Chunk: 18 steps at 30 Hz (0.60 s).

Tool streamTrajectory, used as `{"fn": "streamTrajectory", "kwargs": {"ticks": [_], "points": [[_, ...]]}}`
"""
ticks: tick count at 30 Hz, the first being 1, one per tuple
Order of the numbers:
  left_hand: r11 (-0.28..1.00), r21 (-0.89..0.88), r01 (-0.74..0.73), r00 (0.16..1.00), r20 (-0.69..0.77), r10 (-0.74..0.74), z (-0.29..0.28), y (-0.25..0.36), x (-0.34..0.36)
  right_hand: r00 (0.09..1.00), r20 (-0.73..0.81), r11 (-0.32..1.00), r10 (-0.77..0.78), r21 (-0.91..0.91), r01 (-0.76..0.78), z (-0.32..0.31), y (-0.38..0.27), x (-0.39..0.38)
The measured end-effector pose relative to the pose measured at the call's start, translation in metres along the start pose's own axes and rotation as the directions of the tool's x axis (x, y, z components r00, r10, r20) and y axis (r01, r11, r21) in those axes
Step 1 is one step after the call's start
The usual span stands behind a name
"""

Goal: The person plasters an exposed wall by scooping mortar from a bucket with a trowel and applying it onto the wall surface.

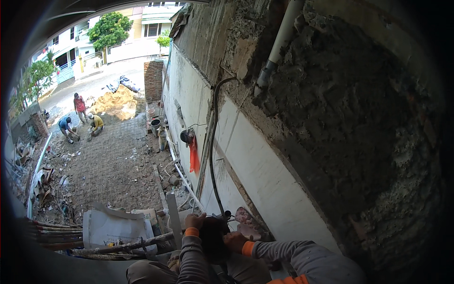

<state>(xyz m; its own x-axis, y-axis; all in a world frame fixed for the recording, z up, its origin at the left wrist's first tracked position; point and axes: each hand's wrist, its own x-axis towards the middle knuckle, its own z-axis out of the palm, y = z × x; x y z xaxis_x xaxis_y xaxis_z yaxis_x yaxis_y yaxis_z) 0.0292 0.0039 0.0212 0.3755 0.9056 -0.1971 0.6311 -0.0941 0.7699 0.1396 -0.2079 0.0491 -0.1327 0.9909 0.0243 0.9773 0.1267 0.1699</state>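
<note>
Low in the view, a dark rounded object [213, 240] sits between my two hands; its shadowed surface hides what kind of thing it is. My left hand [195, 220] grips its upper left edge with bent fingers. On the opposite side, my right hand [234, 242] is closed against its edge, the fingertips partly hidden. Both forearms wear grey sleeves with orange cuffs. Just beyond my right hand, a pinkish, mortar-stained rounded piece [248, 231] lies by the wall. A flat grey strip [174, 218] stands upright left of my left hand.
Rough dark plaster [340, 118] covers the wall at right, with a pipe [279, 47] on it. A black hose [215, 123] hangs down the white wall. Poles and a white sack [113, 229] lie at left. Far below, several people work near a sand pile [116, 102].
</note>
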Motion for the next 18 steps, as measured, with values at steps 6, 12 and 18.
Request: {"fn": "streamTrajectory", "kwargs": {"ticks": [6,12,18], "points": [[0.997,0.028,0.071,0.997,0.006,-0.071,0.005,-0.038,0.008,0.992,-0.010,0.978,-0.127,0.166,0.127,-0.047,0.002,-0.018],[0.998,0.019,0.057,0.993,0.102,-0.059,-0.001,0.011,-0.008,0.989,0.106,0.990,0.104,-0.103,-0.093,0.006,0.024,0.010],[0.999,-0.033,-0.013,0.995,0.096,0.016,-0.006,-0.006,-0.003,0.897,0.438,0.969,-0.061,0.240,-0.052,0.006,0.026,0.007]]}}
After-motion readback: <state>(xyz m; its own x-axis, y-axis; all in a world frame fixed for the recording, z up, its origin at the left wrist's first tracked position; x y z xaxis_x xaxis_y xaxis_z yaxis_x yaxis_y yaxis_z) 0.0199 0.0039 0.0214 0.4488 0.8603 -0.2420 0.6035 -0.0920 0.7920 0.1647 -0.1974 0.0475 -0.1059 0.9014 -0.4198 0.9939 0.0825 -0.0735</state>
